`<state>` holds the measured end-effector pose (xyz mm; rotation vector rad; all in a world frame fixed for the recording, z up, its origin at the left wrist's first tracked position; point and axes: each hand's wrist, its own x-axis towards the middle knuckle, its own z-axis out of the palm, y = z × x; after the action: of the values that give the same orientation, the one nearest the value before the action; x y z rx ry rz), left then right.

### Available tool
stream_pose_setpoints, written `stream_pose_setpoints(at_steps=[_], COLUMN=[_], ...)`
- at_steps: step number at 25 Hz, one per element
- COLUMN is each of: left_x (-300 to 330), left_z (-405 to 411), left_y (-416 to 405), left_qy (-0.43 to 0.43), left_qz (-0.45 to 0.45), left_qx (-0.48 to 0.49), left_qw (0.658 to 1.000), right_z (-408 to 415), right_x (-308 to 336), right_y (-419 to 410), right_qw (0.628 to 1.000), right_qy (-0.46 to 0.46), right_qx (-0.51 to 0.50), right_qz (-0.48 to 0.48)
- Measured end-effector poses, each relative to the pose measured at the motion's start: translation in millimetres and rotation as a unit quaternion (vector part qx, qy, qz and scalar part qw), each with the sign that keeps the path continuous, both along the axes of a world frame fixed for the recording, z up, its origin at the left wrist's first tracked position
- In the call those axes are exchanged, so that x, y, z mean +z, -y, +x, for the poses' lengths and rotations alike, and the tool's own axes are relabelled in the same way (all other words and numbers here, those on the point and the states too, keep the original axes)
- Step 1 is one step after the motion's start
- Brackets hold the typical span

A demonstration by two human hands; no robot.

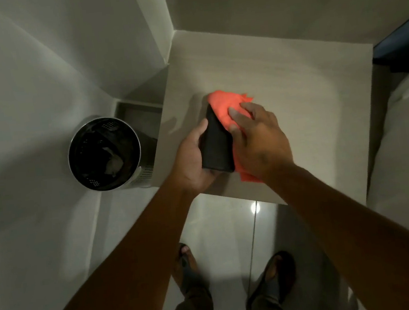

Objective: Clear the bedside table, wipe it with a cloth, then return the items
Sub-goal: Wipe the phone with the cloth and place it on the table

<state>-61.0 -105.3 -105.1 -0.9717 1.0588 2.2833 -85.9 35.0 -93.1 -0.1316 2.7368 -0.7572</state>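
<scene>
Two hands over the bedside table: left hand gripping black slab (lengthwise away), right hand pressing orange cloth.

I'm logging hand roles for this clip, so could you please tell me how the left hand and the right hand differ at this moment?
The left hand grips a flat black object by its edge, while the right hand presses an orange cloth against it. The left hand's fingers curl around the object; the right hand's fingers lie spread on the cloth. Both hands are over the front of the bedside table.
</scene>
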Motion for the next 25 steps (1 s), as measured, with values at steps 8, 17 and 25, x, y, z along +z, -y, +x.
stream_pose_setpoints(at_steps=[8,17,25], left_x=[-24.9,-14.0,-5.3], left_z=[-68.3,-82.1,-107.1], left_y=[26.8,24.4,34.2], left_qy=[-0.073,-0.033,-0.026], left_qz=[-0.456,-0.67,-0.702], left_qx=[-0.148,-0.298,-0.504], left_qw=[0.875,0.679,0.502], right_z=[43.4,47.6,47.6], right_x=[-51.2,-66.5,-72.2], right_y=[-56.3,-47.7,-50.6], right_qw=[0.98,0.978,0.977], right_qy=[0.01,-0.058,-0.071], right_qx=[0.002,-0.037,-0.04], right_qz=[0.199,0.197,0.199])
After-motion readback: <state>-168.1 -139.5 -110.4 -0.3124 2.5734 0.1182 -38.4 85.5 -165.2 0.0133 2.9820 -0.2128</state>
